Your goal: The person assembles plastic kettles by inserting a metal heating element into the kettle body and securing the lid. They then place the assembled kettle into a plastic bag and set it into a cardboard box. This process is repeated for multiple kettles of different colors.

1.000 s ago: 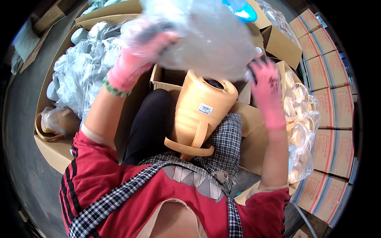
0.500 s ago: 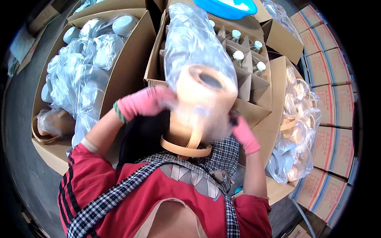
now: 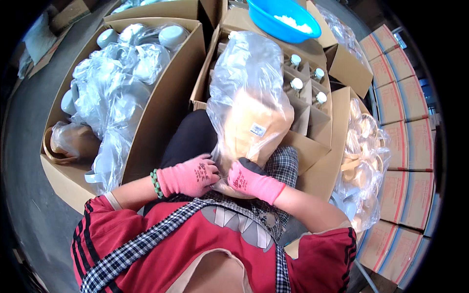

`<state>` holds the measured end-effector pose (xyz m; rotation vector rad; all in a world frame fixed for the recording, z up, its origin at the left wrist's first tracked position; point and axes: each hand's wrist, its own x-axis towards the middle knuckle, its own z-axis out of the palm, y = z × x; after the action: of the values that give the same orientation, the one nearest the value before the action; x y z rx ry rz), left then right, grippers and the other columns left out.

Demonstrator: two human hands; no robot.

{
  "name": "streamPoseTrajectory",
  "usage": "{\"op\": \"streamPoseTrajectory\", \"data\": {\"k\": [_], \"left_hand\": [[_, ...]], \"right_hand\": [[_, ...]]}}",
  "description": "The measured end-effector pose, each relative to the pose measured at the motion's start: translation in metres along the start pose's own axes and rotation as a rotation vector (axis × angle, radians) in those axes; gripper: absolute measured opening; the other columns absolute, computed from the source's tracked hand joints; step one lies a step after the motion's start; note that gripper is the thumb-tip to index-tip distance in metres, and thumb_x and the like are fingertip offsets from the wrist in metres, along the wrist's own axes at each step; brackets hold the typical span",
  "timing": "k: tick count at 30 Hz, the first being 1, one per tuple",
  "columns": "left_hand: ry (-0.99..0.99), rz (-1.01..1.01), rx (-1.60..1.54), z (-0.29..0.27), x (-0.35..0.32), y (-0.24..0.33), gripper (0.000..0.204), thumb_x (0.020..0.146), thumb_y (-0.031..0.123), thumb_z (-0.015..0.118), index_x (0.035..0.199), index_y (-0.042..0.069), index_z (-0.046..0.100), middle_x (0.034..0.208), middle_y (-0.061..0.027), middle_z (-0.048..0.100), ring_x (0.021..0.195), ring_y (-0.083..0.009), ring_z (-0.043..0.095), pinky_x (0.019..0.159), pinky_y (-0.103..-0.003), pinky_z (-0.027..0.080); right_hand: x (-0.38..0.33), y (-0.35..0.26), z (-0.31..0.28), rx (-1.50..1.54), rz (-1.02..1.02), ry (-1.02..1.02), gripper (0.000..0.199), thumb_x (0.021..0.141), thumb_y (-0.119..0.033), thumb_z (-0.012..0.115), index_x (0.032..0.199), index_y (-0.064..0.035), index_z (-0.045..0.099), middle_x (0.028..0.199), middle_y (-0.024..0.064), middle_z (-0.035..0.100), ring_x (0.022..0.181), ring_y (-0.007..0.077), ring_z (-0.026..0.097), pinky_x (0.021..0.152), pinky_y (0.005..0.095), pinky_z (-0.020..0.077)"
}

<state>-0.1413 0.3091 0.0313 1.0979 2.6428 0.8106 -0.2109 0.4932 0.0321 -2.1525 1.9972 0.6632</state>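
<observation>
A peach-coloured plastic vessel [image 3: 254, 119] with a small white label leans across my lap inside a clear plastic bag [image 3: 246, 58]. The upper part of the bag lies over the divided carton in front of me. Both hands wear pink gloves and meet at the near end of the vessel. My left hand [image 3: 190, 177] is closed, its fingers pinching the bag's loose edge. My right hand [image 3: 251, 180] is also closed, gripping the film just beside it. The vessel's near end, where its looped handle was visible earlier, is mostly hidden behind my hands and the crumpled film.
A carton [image 3: 166, 102] of bagged grey-white vessels stands at left. Ahead, a divided carton [image 3: 320, 129] holds capped glass bottles [image 3: 296, 84], with a blue basin [image 3: 264, 24] on its far side. Bagged peach vessels [image 3: 364, 146] sit at right, before stacked cartons [image 3: 395, 141].
Both hands have come together at the near end of the vessel and closed on the bag. The vessel has turned, its round opening no longer visible, and film now covers it.
</observation>
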Motion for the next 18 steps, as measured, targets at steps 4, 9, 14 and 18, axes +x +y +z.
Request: {"op": "streamPoseTrajectory", "data": {"k": [4,9,14,18], "left_hand": [[0.385,-0.001,-0.398,-0.011,-0.032,0.008,0.042,0.068,0.016,0.062,0.105,0.000,0.050,0.104,-0.0166,0.050,0.098,-0.0321,0.047,0.088,-0.040,0.034],[0.598,-0.199,-1.294,0.008,-0.085,-0.025,0.025,0.079,0.017,0.050,0.090,-0.004,0.056,0.086,-0.0156,0.060,0.085,-0.0208,0.056,0.075,-0.029,0.043],[0.128,-0.303,-0.867,0.006,-0.022,0.009,0.058,0.076,0.034,0.060,0.115,-0.004,0.041,0.112,-0.0190,0.047,0.107,-0.0256,0.045,0.092,-0.030,0.034],[0.439,-0.198,-0.858,0.006,0.054,0.000,0.105,0.056,0.040,0.076,0.130,0.000,0.013,0.129,-0.0167,0.030,0.120,-0.0229,0.028,0.099,-0.032,0.025]], "right_hand": [[-0.028,0.024,0.010,0.078,0.025,0.172,0.009,0.069,-0.018,0.048,0.067,-0.0125,0.054,0.067,0.0016,0.053,0.065,0.0198,0.051,0.058,0.0339,0.0385],[-0.113,0.064,-0.069,0.227,0.485,0.421,0.011,0.067,-0.012,0.057,0.074,-0.0055,0.052,0.069,0.0084,0.052,0.069,0.0248,0.051,0.063,0.0344,0.0390],[-0.176,0.072,-0.081,0.707,1.209,0.821,0.026,0.067,-0.010,0.065,0.089,-0.0009,0.055,0.086,0.0125,0.056,0.079,0.0280,0.054,0.069,0.0360,0.0424],[-0.151,0.054,-0.032,1.453,1.004,1.624,0.037,0.078,-0.013,0.055,0.112,-0.0030,0.046,0.109,0.0099,0.051,0.090,0.0203,0.054,0.076,0.0306,0.0433]]}}
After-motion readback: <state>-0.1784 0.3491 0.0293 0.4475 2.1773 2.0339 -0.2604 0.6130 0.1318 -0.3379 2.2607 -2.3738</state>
